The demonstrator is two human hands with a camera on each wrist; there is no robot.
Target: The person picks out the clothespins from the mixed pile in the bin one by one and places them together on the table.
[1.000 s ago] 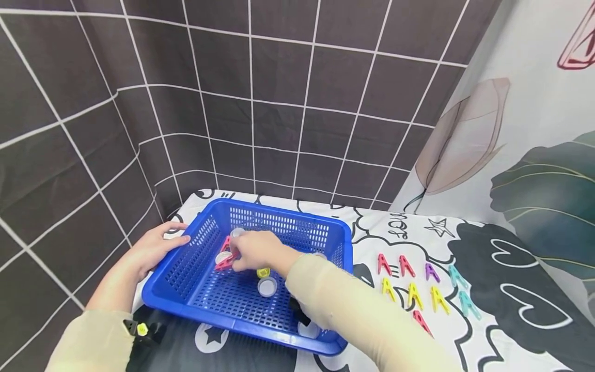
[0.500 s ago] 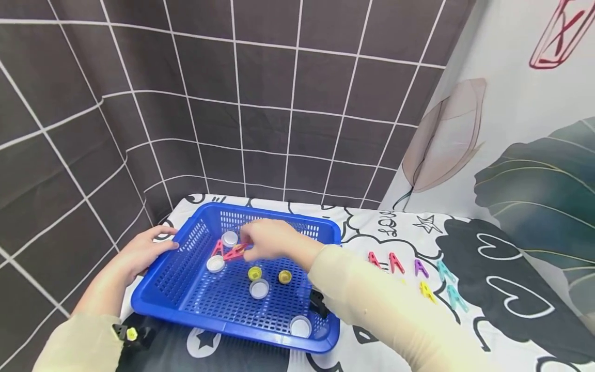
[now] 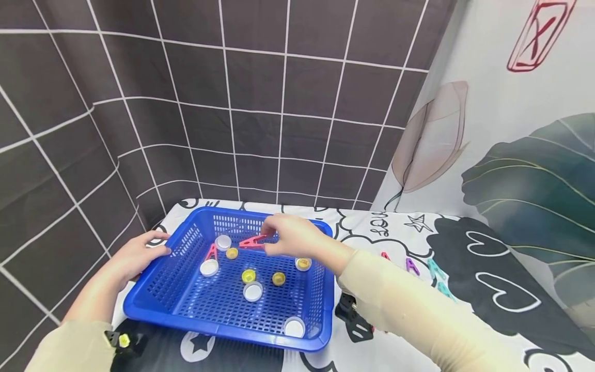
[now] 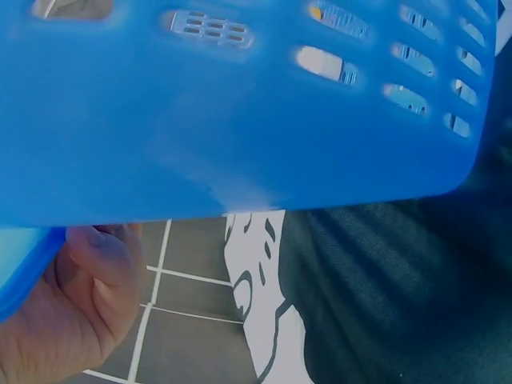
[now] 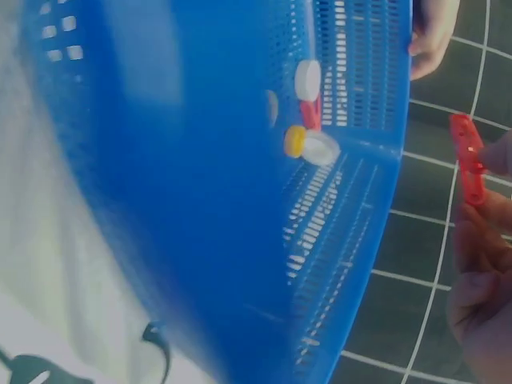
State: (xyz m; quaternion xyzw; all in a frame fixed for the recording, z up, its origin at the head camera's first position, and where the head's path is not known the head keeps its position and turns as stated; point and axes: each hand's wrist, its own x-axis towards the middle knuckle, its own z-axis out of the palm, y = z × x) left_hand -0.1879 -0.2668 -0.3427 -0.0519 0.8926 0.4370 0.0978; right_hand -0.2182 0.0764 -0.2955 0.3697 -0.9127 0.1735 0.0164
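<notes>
My right hand pinches a red clothespin between thumb and fingers over the far part of a blue plastic basket. In the right wrist view the held red clothespin shows beyond the basket's rim. My left hand grips the basket's left rim; seen from the left wrist, the thumb lies right at the rim. Inside the basket, another red clothespin lies between two white bottle caps, one a white cap. Several yellow caps, one of them a yellow cap, are scattered over the basket floor.
To the right, clothespins lie on the patterned cloth, among them a purple clothespin and a teal clothespin; my right sleeve hides part of that area. A dark tiled-pattern curtain hangs close behind the basket.
My right hand has lifted the red clothespin from the basket's left part and carried it rightward and up. My left hand stays on the rim. The head view has turned slightly right.
</notes>
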